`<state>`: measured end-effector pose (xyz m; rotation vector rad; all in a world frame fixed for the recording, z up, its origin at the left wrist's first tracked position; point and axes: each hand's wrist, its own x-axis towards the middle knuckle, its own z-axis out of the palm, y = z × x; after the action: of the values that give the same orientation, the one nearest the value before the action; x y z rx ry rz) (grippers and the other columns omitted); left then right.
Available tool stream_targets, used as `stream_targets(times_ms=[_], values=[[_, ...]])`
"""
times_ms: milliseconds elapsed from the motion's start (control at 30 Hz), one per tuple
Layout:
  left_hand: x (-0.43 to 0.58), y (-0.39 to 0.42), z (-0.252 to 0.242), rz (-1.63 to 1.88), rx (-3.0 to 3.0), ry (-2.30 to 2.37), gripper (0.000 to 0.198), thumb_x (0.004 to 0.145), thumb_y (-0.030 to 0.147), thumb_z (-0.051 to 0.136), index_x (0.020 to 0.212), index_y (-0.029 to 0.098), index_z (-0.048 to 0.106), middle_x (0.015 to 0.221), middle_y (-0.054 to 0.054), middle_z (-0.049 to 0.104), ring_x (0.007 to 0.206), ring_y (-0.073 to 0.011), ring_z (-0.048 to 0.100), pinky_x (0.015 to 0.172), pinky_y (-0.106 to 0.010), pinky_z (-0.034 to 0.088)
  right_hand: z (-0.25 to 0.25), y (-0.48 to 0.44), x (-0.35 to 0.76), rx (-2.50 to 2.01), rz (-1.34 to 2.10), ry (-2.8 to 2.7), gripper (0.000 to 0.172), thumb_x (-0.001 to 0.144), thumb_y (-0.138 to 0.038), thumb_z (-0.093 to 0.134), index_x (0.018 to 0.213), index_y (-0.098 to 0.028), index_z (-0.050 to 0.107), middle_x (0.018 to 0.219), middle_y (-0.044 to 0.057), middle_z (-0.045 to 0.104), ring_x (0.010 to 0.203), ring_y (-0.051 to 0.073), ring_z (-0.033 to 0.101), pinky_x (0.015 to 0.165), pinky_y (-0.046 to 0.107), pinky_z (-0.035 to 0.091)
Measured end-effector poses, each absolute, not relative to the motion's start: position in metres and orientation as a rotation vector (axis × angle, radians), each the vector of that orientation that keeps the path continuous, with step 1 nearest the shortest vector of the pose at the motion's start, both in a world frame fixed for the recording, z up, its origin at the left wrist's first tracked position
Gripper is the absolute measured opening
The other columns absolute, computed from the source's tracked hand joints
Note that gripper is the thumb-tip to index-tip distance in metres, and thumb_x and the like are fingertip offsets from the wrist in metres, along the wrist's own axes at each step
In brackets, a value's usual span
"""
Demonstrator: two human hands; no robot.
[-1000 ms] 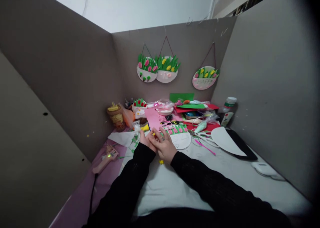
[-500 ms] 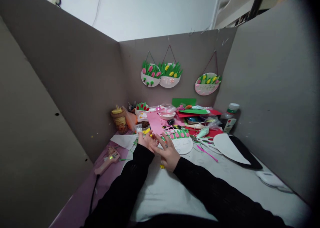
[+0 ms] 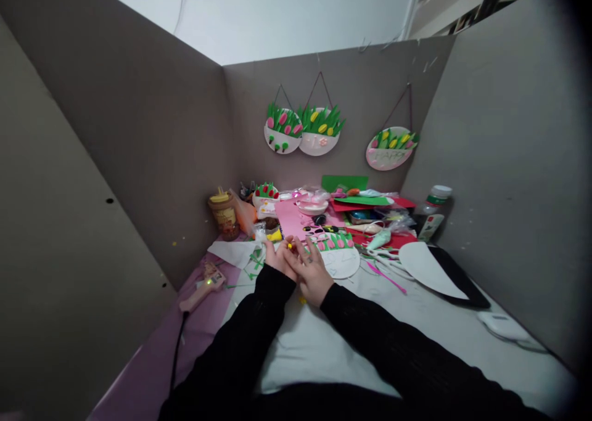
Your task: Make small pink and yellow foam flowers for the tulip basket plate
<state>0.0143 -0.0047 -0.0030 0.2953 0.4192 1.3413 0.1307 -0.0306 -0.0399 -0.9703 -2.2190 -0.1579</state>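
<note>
My left hand (image 3: 281, 261) is cupped near the middle of the table, with a small yellow piece (image 3: 290, 246) at its fingertips. Across its palm lies my right hand (image 3: 314, 276), its fingers stretched out and slightly apart, wearing a ring. Just behind the hands is a white half-round plate (image 3: 341, 264) with pink paper tulips and green leaves along its top edge. Another yellow bit (image 3: 302, 300) sits on the cloth below my right hand. Whether the yellow piece touches both hands is too small to tell.
A pink glue gun (image 3: 203, 290) with a black cord lies left. White scissors (image 3: 391, 264), a pink stick (image 3: 388, 278) and a white half plate (image 3: 428, 270) lie right. Craft supplies crowd the back, near a bottle (image 3: 433, 208) and brown cup (image 3: 224, 214). Grey panels surround the table.
The view has shifted slightly. My right hand has moved further over my left palm, and the hands are closer together. The yellow piece is still at the left fingertips.
</note>
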Motion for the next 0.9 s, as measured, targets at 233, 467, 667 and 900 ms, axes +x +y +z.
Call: stream_targets(times_ms=[233,467,667,900], values=[[0.003,0.0,0.003,1.425,0.272,0.428,0.07,0.078,0.068,0.008,0.078,0.016,0.055,0.068,-0.005,0.049,0.063,-0.0153,0.052,0.063,-0.031,0.046,-0.039,-0.031,0.131,-0.896,-0.162,-2.287,0.081,0.053,0.0,0.05,0.127,-0.032,0.046,0.149,-0.003,-0.001,0.134,0.036,-0.003,0.101,0.059,0.019],[0.003,0.0,-0.001,1.447,0.32,0.4,0.069,0.077,0.068,0.01,0.081,0.015,0.055,0.07,-0.005,0.049,0.066,-0.0165,0.052,0.065,-0.032,0.046,-0.04,-0.029,0.133,-0.891,-0.161,-2.232,0.078,0.052,0.001,0.05,0.124,-0.03,0.049,0.149,-0.003,0.0,0.134,0.034,0.001,0.103,0.058,0.019],[0.005,-0.001,-0.002,1.367,0.363,0.421,0.072,0.076,0.07,0.009,0.084,0.015,0.056,0.073,-0.006,0.051,0.067,-0.0165,0.053,0.064,-0.031,0.046,-0.039,-0.027,0.133,-0.888,-0.157,-2.21,0.077,0.055,0.0,0.05,0.126,-0.027,0.047,0.149,-0.001,0.004,0.134,0.034,0.002,0.103,0.057,0.021],[0.007,0.0,-0.005,1.352,0.343,0.436,0.07,0.076,0.069,0.011,0.082,0.015,0.056,0.073,-0.007,0.052,0.068,-0.0174,0.054,0.064,-0.032,0.046,-0.041,-0.027,0.133,-0.755,-0.18,-2.213,0.069,0.057,-0.004,0.05,0.121,-0.029,0.052,0.149,-0.001,0.009,0.134,0.032,0.006,0.101,0.057,0.023]])
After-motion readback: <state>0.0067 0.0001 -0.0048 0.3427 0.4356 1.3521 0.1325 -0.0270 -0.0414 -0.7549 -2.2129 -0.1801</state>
